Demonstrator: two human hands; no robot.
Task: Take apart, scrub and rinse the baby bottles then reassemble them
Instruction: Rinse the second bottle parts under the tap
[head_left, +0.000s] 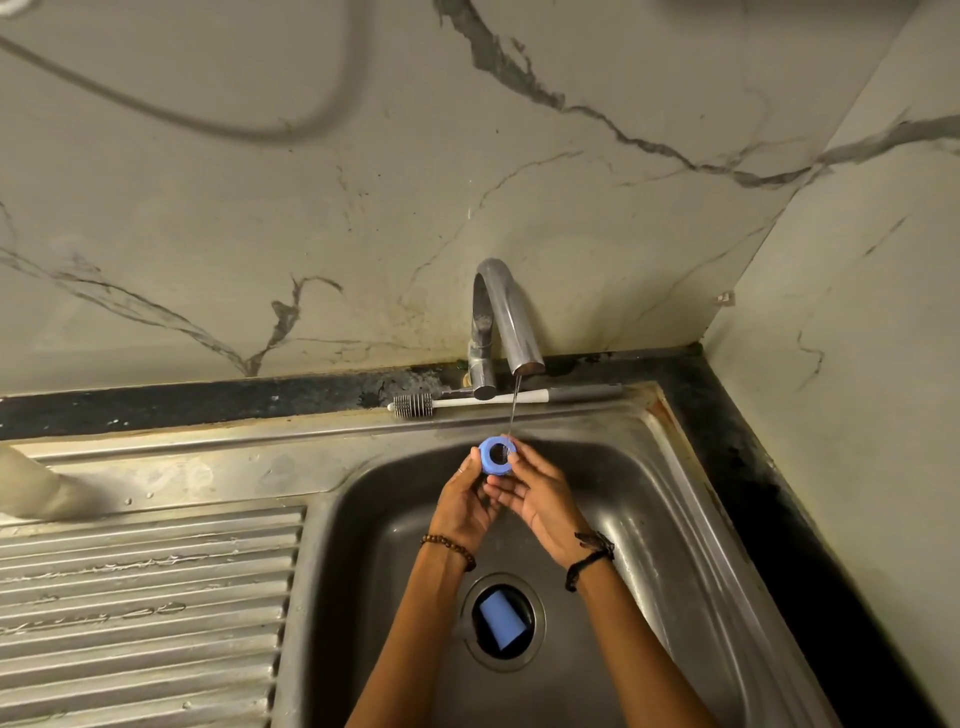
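Observation:
A blue bottle collar ring (490, 460) is held under a thin stream of water from the chrome tap (506, 322), above the steel sink basin (649, 519). My left hand (465, 501) grips the ring from its left side. My right hand (537, 496) touches its right rim with the fingertips, its other fingers straight below it. A blue bottle cap (501, 619) lies on its side in the drain opening, between my forearms. A bottle brush (415, 404) with a white and grey handle lies on the ledge behind the basin.
The ribbed steel drainboard (140, 613) runs to the left of the basin. A pale object (31, 488) stands at its far left edge. Marble walls close in behind and to the right, above a dark counter strip (769, 493).

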